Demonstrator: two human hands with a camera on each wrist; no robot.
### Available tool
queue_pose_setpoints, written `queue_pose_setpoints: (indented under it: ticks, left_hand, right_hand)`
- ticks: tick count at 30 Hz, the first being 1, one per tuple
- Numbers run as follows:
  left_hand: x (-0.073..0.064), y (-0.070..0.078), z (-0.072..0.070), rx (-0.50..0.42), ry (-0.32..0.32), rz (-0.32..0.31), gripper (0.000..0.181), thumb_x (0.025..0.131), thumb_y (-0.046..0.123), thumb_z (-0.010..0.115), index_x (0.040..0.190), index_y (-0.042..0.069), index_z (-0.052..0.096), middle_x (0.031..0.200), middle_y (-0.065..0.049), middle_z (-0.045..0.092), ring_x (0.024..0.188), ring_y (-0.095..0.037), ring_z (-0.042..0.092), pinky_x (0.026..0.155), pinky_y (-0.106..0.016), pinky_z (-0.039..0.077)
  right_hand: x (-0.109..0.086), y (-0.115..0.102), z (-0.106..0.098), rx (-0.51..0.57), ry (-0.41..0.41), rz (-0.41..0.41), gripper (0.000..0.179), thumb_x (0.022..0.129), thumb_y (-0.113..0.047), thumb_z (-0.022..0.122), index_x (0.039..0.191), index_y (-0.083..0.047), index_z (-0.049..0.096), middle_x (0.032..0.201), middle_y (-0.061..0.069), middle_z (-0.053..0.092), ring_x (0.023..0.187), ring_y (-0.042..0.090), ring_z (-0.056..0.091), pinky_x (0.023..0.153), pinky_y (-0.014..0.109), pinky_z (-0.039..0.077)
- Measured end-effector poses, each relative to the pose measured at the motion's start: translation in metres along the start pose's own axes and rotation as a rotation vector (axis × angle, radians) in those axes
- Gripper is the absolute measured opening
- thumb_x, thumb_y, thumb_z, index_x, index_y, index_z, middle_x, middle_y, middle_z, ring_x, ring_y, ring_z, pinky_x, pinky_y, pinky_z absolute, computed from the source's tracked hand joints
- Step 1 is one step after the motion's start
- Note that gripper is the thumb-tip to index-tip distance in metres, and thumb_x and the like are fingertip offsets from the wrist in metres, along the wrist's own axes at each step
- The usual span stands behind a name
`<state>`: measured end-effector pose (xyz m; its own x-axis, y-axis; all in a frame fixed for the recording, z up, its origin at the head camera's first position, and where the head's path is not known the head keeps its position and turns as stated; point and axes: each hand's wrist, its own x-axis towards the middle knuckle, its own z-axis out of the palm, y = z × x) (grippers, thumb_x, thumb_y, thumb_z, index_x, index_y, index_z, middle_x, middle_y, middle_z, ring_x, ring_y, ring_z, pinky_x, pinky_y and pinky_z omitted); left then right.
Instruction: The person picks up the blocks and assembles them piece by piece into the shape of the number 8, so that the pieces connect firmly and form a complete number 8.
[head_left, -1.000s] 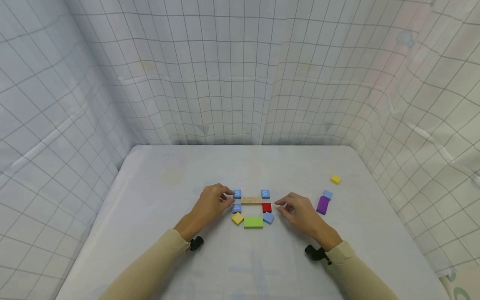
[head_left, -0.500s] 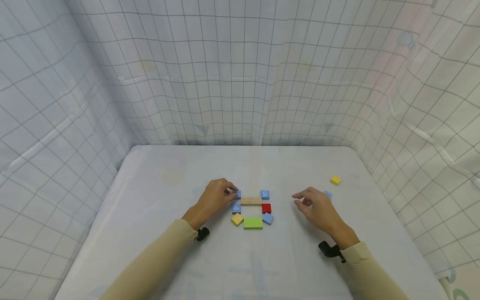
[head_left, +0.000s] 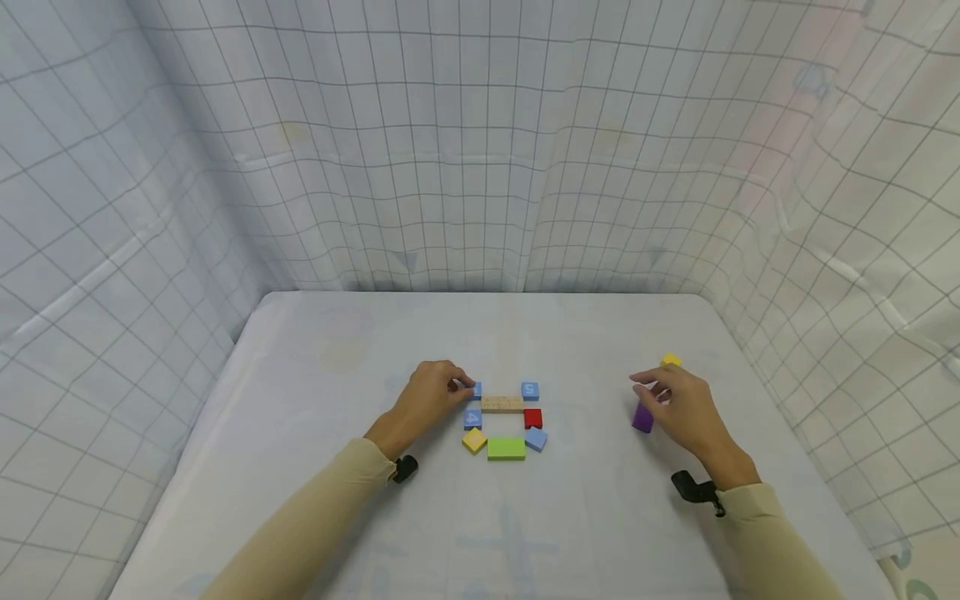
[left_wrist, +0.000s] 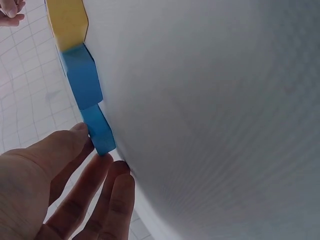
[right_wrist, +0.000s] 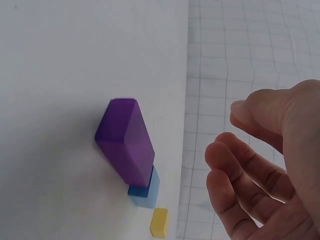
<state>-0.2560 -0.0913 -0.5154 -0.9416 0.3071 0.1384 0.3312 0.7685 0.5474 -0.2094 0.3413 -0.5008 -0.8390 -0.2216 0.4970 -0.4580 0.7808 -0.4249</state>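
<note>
My left hand (head_left: 429, 396) pinches a small blue block (left_wrist: 98, 131) at the far left corner of a block arrangement. Just nearer lies a blue block marked 4 (head_left: 472, 418), then a yellow block (head_left: 475, 441) turned diagonally. My right hand (head_left: 678, 408) hovers at the right with fingers loosely bent and nothing between them. Below it are a purple block (right_wrist: 127, 140) and a light blue block (right_wrist: 147, 192) touching its end; the head view hides this blue block behind the hand. A little farther sits a yellow block (right_wrist: 159, 223).
The arrangement also has a wooden bar (head_left: 502, 405), a blue block marked 5 (head_left: 530, 391), a red block (head_left: 533, 418), a tilted blue block (head_left: 536, 439) and a green block (head_left: 507, 449). Gridded curtains (head_left: 480, 167) surround the white table (head_left: 360, 333) at back and sides.
My right hand has moved right, from beside the red block to above the purple block. My left hand has moved slightly right and now pinches the far left blue block.
</note>
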Motion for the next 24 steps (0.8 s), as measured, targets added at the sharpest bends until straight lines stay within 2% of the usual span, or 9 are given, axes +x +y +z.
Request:
queue_pose_setpoints:
  ticks: [2,7,12,13,16,19,20,24]
  left_hand:
    - [0.000,-0.001,0.001,0.001,0.000,0.001,0.009,0.102,0.011,0.091,0.111,0.008,0.092,0.117,-0.010,0.088,0.099,-0.019,0.083,0.092,-0.039,0.071]
    - [0.001,-0.002,0.001,0.000,0.007,0.014,0.008,0.101,0.010,0.091,0.109,0.007,0.092,0.116,-0.010,0.089,0.097,-0.020,0.084,0.091,-0.039,0.071]
    - [0.001,-0.003,0.001,-0.003,0.020,0.040,0.009,0.099,0.009,0.093,0.108,0.006,0.092,0.114,-0.011,0.090,0.095,-0.020,0.085,0.089,-0.038,0.071]
    - [0.003,-0.013,0.005,-0.009,0.030,0.071,0.010,0.101,0.014,0.093,0.109,0.007,0.092,0.114,-0.009,0.090,0.095,-0.018,0.085,0.089,-0.036,0.071]
    - [0.003,-0.014,0.006,-0.008,0.038,0.087,0.010,0.100,0.013,0.094,0.108,0.007,0.093,0.112,-0.009,0.090,0.093,-0.016,0.084,0.086,-0.034,0.071]
    - [0.003,-0.014,0.006,-0.015,0.029,0.077,0.010,0.101,0.013,0.093,0.109,0.008,0.093,0.113,-0.008,0.089,0.094,-0.017,0.085,0.087,-0.034,0.071]
    - [0.000,-0.005,0.002,-0.013,0.020,0.046,0.010,0.100,0.008,0.093,0.109,0.007,0.092,0.113,-0.011,0.089,0.094,-0.019,0.085,0.088,-0.036,0.071]
    - [0.000,-0.005,0.001,-0.017,0.024,0.046,0.009,0.100,0.009,0.093,0.109,0.007,0.092,0.112,-0.011,0.089,0.094,-0.019,0.085,0.088,-0.037,0.071]
  right_hand:
    - [0.000,0.007,-0.004,-0.008,0.001,0.011,0.020,0.097,0.006,0.087,0.116,-0.001,0.088,0.104,0.016,0.084,0.079,0.029,0.079,0.070,0.035,0.068]
    - [0.000,0.022,-0.012,-0.030,-0.036,0.078,0.019,0.099,0.005,0.086,0.118,0.001,0.088,0.112,0.025,0.083,0.085,0.036,0.082,0.070,0.028,0.064]
    - [0.000,0.033,-0.013,-0.035,-0.138,0.167,0.019,0.102,0.000,0.087,0.121,0.000,0.088,0.114,0.026,0.080,0.092,0.039,0.083,0.070,0.023,0.059]
    - [0.000,0.035,-0.013,-0.032,-0.160,0.182,0.019,0.102,-0.001,0.087,0.121,0.000,0.088,0.114,0.026,0.080,0.092,0.039,0.083,0.070,0.023,0.059]
    - [-0.001,0.041,-0.012,-0.023,-0.211,0.215,0.017,0.103,-0.003,0.087,0.120,-0.001,0.088,0.113,0.024,0.080,0.094,0.038,0.083,0.070,0.023,0.059]
    - [-0.001,0.045,-0.011,-0.016,-0.242,0.234,0.015,0.103,-0.004,0.087,0.118,-0.002,0.089,0.115,0.025,0.080,0.095,0.037,0.082,0.071,0.024,0.059]
    - [-0.001,0.046,-0.010,-0.016,-0.248,0.239,0.014,0.103,-0.004,0.087,0.118,-0.002,0.089,0.116,0.025,0.081,0.096,0.036,0.082,0.072,0.024,0.059]
    - [0.000,0.049,-0.008,-0.009,-0.268,0.252,0.014,0.103,-0.003,0.086,0.116,-0.002,0.089,0.117,0.025,0.080,0.097,0.037,0.083,0.073,0.025,0.060]
